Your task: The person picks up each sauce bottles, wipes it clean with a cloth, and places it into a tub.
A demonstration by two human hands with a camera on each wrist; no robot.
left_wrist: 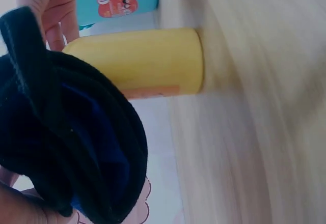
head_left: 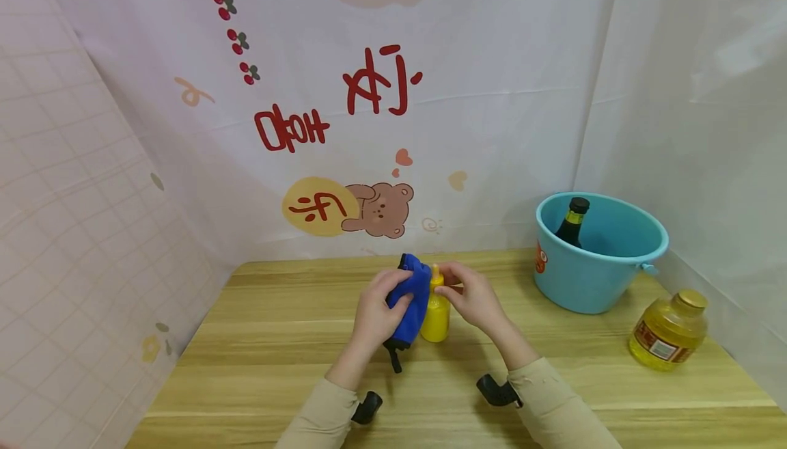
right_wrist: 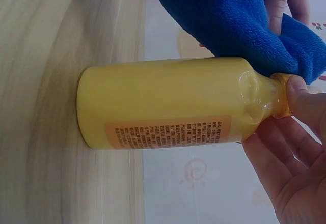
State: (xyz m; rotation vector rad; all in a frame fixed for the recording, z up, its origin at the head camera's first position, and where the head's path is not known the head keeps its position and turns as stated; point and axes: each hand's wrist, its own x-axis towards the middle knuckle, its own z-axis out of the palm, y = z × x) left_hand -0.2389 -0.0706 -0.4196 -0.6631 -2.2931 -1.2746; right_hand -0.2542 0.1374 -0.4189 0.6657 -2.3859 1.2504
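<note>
A yellow bottle [head_left: 436, 319] stands upright on the wooden table, with a block of printed text low on its side in the right wrist view. My right hand [head_left: 472, 296] pinches its yellow cap [right_wrist: 283, 94] between thumb and fingers. My left hand [head_left: 382, 304] grips a blue fuzzy cloth [head_left: 413, 302] with black edging and a black loop [left_wrist: 30, 56]. The cloth hangs just left of the bottle, its upper end against the bottle's neck in the right wrist view. Part of the left hand's fingers is hidden behind the cloth.
A light-blue bucket [head_left: 568, 278] stands at the back right with a dark bottle [head_left: 572, 223] leaning inside. Nearer the right edge is a squat jar of yellow liquid [head_left: 669, 331] with a gold lid. White printed sheeting [head_left: 492, 162] rises behind the wooden table [head_left: 277, 339].
</note>
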